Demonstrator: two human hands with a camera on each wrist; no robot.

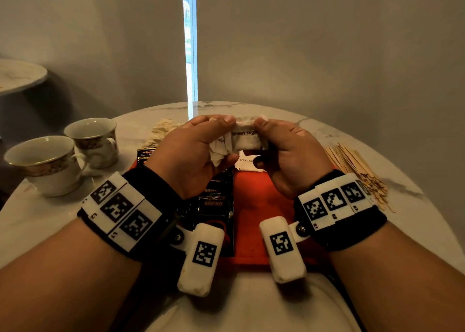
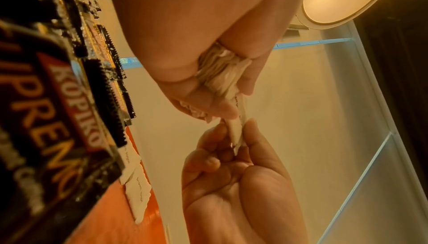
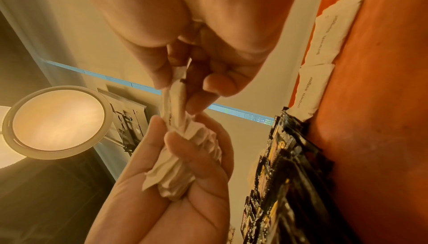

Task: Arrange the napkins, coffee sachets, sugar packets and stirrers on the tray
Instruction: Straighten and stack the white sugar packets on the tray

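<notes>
Sugar packets (image 1: 245, 140) bunched between both hands above tray (image 1: 254, 193): left hand (image 1: 191, 153) grips the bundle, right hand (image 1: 289, 153) pinches one. Step: sorting sugar. Next: lay it beside packets (image 1: 247, 161) already on tray.

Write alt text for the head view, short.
Two hands, left hand and right hand, together hold a bunch of white brown-sugar packets above an orange tray carrying black coffee sachets. Two teacups sit left, wooden stirrers right.
</notes>
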